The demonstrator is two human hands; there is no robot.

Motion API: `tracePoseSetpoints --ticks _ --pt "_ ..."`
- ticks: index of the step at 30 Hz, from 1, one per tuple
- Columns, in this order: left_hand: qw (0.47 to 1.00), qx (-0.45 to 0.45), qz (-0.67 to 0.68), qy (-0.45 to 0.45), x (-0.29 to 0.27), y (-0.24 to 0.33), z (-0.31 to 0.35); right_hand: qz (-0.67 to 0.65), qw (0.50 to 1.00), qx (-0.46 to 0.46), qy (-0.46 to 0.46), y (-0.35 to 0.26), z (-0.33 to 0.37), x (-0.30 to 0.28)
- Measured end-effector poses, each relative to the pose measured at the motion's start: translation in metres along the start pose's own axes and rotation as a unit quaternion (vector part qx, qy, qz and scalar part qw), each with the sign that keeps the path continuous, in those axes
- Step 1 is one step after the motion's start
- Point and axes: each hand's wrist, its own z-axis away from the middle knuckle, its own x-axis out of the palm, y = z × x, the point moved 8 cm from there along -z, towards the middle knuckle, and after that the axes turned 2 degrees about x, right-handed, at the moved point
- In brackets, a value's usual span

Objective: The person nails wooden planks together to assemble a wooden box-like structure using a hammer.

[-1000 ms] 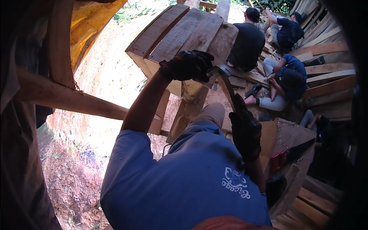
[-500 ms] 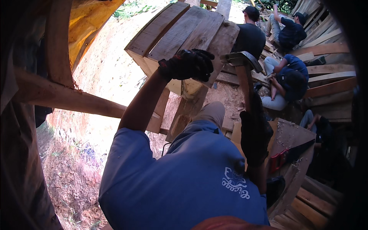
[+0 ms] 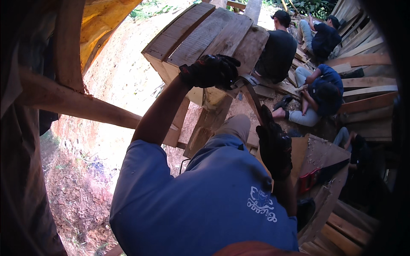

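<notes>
My right hand [image 3: 274, 149], in a dark glove, grips the wooden handle of a claw hammer [image 3: 253, 100]. The hammer's metal head is beside the fingers of my left hand [image 3: 212, 72], close to the lower edge of a box-like block of planks [image 3: 208, 38]. A dark glove covers my left hand too. Its fingers are curled together against the near end of the plank box; whatever they pinch, if anything, is hidden.
A red-handled saw [image 3: 311, 179] lies on a wooden piece [image 3: 329, 153] to my right. Several people sit farther off, one in a dark shirt [image 3: 277, 53] near the box. Stacked boards [image 3: 367, 83] line the right; a timber beam [image 3: 85, 104] crosses the left.
The hammer has swung down and left, its head now beside my left fingers. My right hand has shifted slightly left with it. My left hand has stayed nearly in place.
</notes>
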Motion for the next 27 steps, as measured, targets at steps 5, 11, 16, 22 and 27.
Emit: tracePoseSetpoints --ticks 5,11,16,22,27 --pt "0.925 -0.169 0.341 -0.002 0.009 -0.023 0.003 -0.06 0.996 0.016 0.068 0.002 -0.001 -0.02" --pt "0.994 -0.061 -0.09 -0.025 -0.001 -0.012 0.013 -0.042 0.998 0.005 0.037 -0.008 -0.012 -0.014" --pt "0.918 -0.162 0.361 -0.029 0.015 -0.026 0.003 -0.087 0.993 0.018 0.074 -0.007 -0.012 -0.046" --pt "0.983 -0.067 0.166 -0.047 0.013 -0.017 0.004 0.032 0.998 -0.011 0.048 -0.006 -0.007 -0.02" --pt "0.789 -0.157 0.594 0.024 0.021 -0.033 0.022 -0.029 0.992 -0.032 0.116 -0.013 -0.014 -0.048"
